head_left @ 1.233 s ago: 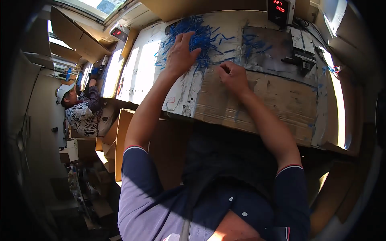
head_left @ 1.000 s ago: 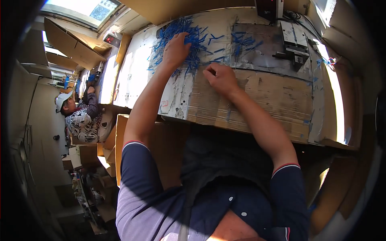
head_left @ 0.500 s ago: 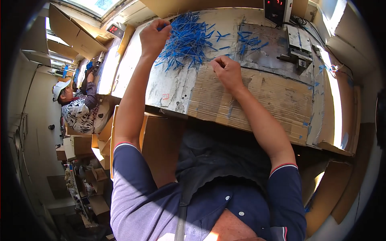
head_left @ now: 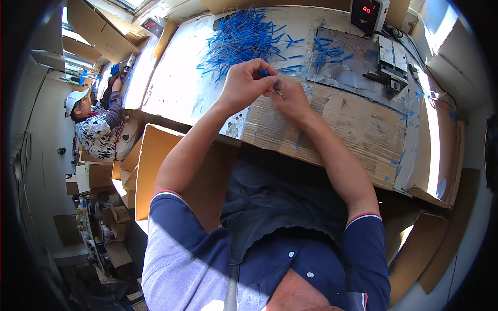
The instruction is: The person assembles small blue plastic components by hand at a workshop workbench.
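My left hand is closed in a pinch on a small blue stick-like piece. Against its fingertips rests my right hand, also closed; a tiny shiny bit shows at its fingers, too small to name. Both hands are held over the near middle of the worktable, above the edge of a flat cardboard sheet. Beyond them lies a big tangled pile of thin blue pieces with fine wire-like ends. A smaller group of blue pieces lies to the right on a grey metal plate.
A metal fixture stands at the right of the table, with a red-digit display box and cables behind it. Open cardboard boxes sit below the table's left edge. At far left a co-worker works at another table.
My left hand has come from the pile's left side down and right to meet my right hand, bringing the blue piece. The view has shifted slightly.
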`<state>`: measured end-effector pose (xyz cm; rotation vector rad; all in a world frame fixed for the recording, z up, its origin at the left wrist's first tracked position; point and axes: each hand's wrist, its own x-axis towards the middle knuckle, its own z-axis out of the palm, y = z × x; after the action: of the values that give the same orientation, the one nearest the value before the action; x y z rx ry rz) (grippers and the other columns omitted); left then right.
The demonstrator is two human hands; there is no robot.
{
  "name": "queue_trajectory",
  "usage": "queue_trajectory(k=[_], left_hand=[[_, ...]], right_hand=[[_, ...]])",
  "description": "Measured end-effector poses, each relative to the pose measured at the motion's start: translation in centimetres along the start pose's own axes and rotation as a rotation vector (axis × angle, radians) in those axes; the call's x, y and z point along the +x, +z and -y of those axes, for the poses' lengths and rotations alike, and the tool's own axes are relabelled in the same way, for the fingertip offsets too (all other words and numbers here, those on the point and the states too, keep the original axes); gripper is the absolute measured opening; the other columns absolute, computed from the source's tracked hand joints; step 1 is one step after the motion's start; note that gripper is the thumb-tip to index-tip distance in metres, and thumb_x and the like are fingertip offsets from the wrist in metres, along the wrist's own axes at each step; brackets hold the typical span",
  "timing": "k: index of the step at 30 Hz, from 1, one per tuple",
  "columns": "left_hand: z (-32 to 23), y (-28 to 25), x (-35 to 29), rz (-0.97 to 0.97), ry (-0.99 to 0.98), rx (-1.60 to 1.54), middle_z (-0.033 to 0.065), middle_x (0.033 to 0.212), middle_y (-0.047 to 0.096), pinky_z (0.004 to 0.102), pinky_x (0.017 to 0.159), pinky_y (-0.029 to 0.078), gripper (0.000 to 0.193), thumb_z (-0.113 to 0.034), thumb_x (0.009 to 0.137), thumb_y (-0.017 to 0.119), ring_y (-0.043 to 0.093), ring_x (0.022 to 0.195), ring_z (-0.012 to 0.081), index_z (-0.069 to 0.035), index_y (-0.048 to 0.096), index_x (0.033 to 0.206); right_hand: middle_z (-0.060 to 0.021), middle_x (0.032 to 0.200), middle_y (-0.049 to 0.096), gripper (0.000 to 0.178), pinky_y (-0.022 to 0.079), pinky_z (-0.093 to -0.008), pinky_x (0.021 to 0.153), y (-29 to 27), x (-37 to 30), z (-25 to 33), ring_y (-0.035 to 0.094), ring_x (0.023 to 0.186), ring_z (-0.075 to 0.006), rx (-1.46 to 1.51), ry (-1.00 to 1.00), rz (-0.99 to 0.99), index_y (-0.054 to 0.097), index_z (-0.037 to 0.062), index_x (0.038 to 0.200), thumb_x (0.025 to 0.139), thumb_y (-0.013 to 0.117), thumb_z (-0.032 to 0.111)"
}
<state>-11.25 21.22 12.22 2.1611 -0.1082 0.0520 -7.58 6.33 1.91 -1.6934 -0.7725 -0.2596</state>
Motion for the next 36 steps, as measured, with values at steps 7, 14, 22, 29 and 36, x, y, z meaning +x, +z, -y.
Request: queue_trajectory(k=[7,14,22,29,36], left_hand=[[3.5,-4.1,5.3,-0.266,0.053,0.384,0.0094,0.120,0.070,0.0347,0.085,0.058,0.044,-0.024,0.094,0.076,0.071,0.097,0.0198,-0.005,0.064,0.132],[5.8,-4.5,10.1,-0.260,0.039,1.139,0.0110,0.119,0.070,0.0444,0.093,0.055,0.040,-0.034,0.093,0.073,0.066,0.116,0.0294,-0.011,0.068,0.125],[7.1,-2.8,11.2,-0.416,0.066,1.082,0.0097,0.103,0.075,0.0430,0.087,0.055,0.025,-0.034,0.094,0.071,0.072,0.101,0.0290,-0.019,0.075,0.113],[5.3,-6.7,9.1,-0.673,0.390,0.688,0.0064,0.088,0.076,0.0341,0.071,0.056,0.013,-0.020,0.093,0.074,0.073,0.076,0.0232,-0.017,0.078,0.105],[2.6,-7.2,6.9,-0.601,0.606,0.717,0.0083,0.091,0.075,0.0347,0.071,0.057,0.010,-0.015,0.094,0.073,0.073,0.078,0.0256,-0.012,0.076,0.103]], right_hand=[[-0.0058,0.075,0.067,0.024,0.050,-0.0291,0.056,-0.2,0.0,-0.4,0.060,0.059,-0.0116,0.474,0.477,0.004,0.068,-0.0001,0.107,0.106,0.057,0.022],[-0.0055,0.075,0.067,0.026,0.048,-0.0281,0.053,-0.6,0.4,-0.5,0.061,0.058,-0.0102,0.515,0.556,-0.015,0.066,-0.0010,0.101,0.105,0.059,0.023],[-0.0060,0.074,0.068,0.026,0.049,-0.0293,0.055,-0.2,0.1,-1.0,0.062,0.057,-0.0113,0.471,0.515,0.003,0.067,-0.0006,0.100,0.105,0.058,0.024],[-0.0062,0.076,0.069,0.027,0.050,-0.0291,0.056,-0.5,0.3,-1.1,0.062,0.058,-0.0110,0.506,0.514,-0.056,0.068,0.0000,0.103,0.106,0.058,0.024],[-0.0027,0.083,0.066,0.029,0.050,-0.0244,0.058,-1.3,0.7,-0.7,0.058,0.065,-0.0066,0.496,0.414,-0.285,0.069,0.0017,0.113,0.109,0.056,0.027]])
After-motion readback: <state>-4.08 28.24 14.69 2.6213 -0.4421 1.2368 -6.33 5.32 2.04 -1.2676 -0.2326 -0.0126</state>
